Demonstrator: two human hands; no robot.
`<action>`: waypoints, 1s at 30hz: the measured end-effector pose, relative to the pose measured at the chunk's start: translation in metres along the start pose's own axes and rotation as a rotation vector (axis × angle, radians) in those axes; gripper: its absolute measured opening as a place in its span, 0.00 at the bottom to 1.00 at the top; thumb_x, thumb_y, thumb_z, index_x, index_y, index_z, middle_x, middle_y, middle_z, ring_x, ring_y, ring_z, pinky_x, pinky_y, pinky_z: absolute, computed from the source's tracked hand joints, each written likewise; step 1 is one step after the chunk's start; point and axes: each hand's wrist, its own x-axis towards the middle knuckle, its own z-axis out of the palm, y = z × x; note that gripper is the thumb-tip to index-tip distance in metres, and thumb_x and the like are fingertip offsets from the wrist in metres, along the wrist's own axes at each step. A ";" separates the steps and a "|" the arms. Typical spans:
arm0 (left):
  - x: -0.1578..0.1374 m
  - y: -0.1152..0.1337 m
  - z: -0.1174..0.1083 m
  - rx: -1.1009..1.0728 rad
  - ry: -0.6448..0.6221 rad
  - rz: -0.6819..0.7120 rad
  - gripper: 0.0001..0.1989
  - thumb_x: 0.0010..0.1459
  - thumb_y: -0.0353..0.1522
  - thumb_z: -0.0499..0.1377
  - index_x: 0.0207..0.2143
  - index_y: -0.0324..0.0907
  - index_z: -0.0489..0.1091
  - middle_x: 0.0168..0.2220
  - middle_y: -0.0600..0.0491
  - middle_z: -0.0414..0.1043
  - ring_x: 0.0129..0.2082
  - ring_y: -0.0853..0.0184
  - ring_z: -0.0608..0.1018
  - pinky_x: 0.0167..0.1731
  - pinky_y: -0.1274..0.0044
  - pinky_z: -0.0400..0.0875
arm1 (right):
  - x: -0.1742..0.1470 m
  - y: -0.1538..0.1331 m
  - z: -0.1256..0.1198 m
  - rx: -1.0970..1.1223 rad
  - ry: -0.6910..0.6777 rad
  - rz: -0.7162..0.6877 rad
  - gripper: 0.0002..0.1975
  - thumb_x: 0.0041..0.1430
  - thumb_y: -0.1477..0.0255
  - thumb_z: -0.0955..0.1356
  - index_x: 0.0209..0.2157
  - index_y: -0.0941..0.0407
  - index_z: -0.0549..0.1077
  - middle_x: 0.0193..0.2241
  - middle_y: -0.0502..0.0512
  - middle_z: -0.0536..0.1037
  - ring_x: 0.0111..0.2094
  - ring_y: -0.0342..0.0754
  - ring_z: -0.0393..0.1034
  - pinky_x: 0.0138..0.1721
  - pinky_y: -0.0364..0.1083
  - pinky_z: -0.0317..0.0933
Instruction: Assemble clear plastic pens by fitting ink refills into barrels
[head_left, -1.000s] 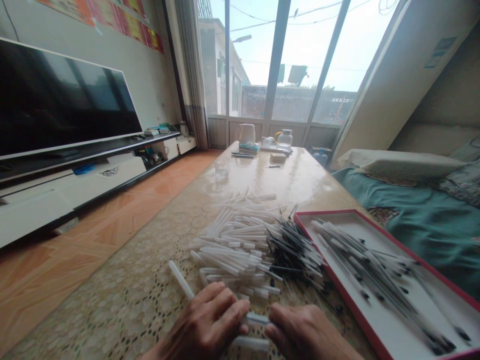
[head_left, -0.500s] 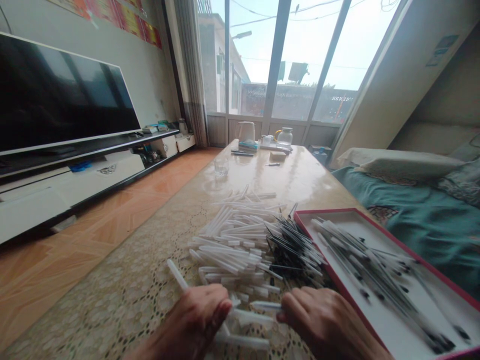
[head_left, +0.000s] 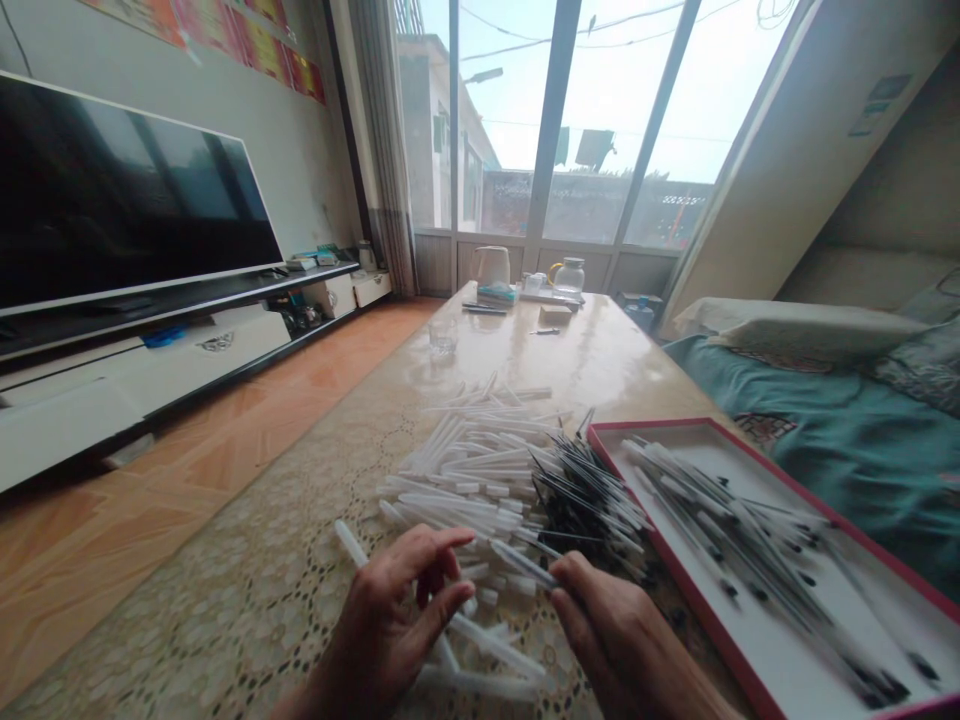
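Observation:
My right hand is closed round a pen, a translucent barrel with a dark refill inside. The pen points left and up, its tip near my left index finger. My left hand has index finger and thumb spread, with nothing plainly held between them. Below and beside it lie loose white pen barrels, one partly hidden behind the hand. Ahead of both hands is a heap of white barrels. Right of that heap sits a bundle of thin refills with black ends.
A shallow box with a red rim, holding several pens, stands on the right of the patterned table. Farther back are a drinking glass, a small yellowish block and a glass jug. A sofa borders the right.
My left hand has opened from a closed grip, its index finger now stretched out. The pen in my right hand has risen and tilted, its tip higher than before.

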 end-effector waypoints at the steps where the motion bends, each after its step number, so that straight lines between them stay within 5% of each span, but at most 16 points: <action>1: 0.000 0.005 0.001 -0.122 -0.025 -0.085 0.14 0.54 0.29 0.62 0.45 0.45 0.73 0.30 0.54 0.74 0.29 0.67 0.77 0.31 0.77 0.72 | 0.000 -0.001 0.003 0.024 -0.015 -0.018 0.16 0.69 0.70 0.53 0.32 0.55 0.67 0.24 0.53 0.75 0.22 0.45 0.71 0.24 0.40 0.61; 4: 0.000 0.019 0.008 -0.476 -0.155 -0.330 0.13 0.50 0.32 0.67 0.39 0.42 0.74 0.29 0.55 0.75 0.27 0.68 0.76 0.26 0.80 0.71 | -0.001 -0.002 0.013 0.109 -0.109 -0.090 0.16 0.69 0.69 0.55 0.31 0.56 0.69 0.24 0.53 0.75 0.23 0.44 0.71 0.24 0.40 0.61; 8: -0.002 0.019 0.015 -0.687 -0.240 -0.448 0.10 0.46 0.35 0.70 0.29 0.40 0.76 0.23 0.57 0.73 0.23 0.73 0.73 0.24 0.84 0.66 | -0.004 -0.004 0.017 0.234 -0.117 -0.108 0.12 0.67 0.67 0.59 0.39 0.56 0.71 0.29 0.55 0.77 0.28 0.45 0.72 0.29 0.39 0.61; 11: -0.002 0.010 0.016 -0.795 -0.182 -0.527 0.12 0.45 0.37 0.71 0.27 0.40 0.75 0.18 0.59 0.72 0.18 0.74 0.70 0.20 0.84 0.64 | -0.006 -0.005 0.009 0.334 -0.040 0.054 0.16 0.68 0.63 0.58 0.34 0.56 0.71 0.24 0.51 0.74 0.24 0.43 0.69 0.26 0.39 0.59; 14: 0.002 0.005 0.012 -0.804 -0.105 -0.562 0.14 0.43 0.37 0.72 0.27 0.39 0.74 0.16 0.59 0.73 0.15 0.75 0.71 0.18 0.84 0.63 | -0.007 -0.005 0.003 0.502 -0.029 0.340 0.24 0.69 0.58 0.53 0.23 0.54 0.63 0.17 0.46 0.64 0.17 0.40 0.59 0.19 0.39 0.52; 17: 0.005 0.006 0.008 -0.786 -0.035 -0.575 0.14 0.42 0.38 0.72 0.26 0.39 0.74 0.15 0.58 0.74 0.16 0.74 0.71 0.19 0.83 0.63 | -0.007 -0.004 0.005 0.653 -0.054 0.493 0.26 0.66 0.51 0.55 0.23 0.55 0.63 0.15 0.44 0.60 0.16 0.39 0.54 0.17 0.39 0.48; 24: 0.005 0.012 0.008 -0.740 0.008 -0.598 0.16 0.40 0.38 0.73 0.26 0.38 0.74 0.14 0.58 0.74 0.15 0.74 0.72 0.19 0.83 0.63 | -0.008 -0.002 0.011 0.751 -0.041 0.547 0.26 0.61 0.47 0.59 0.24 0.55 0.64 0.14 0.42 0.59 0.15 0.38 0.52 0.17 0.39 0.46; 30: 0.004 0.005 0.008 -0.768 -0.008 -0.603 0.16 0.40 0.39 0.73 0.27 0.38 0.74 0.15 0.56 0.75 0.15 0.72 0.73 0.19 0.81 0.65 | -0.006 -0.003 0.010 0.841 0.033 0.536 0.20 0.59 0.51 0.65 0.30 0.56 0.68 0.20 0.47 0.69 0.20 0.42 0.66 0.22 0.40 0.59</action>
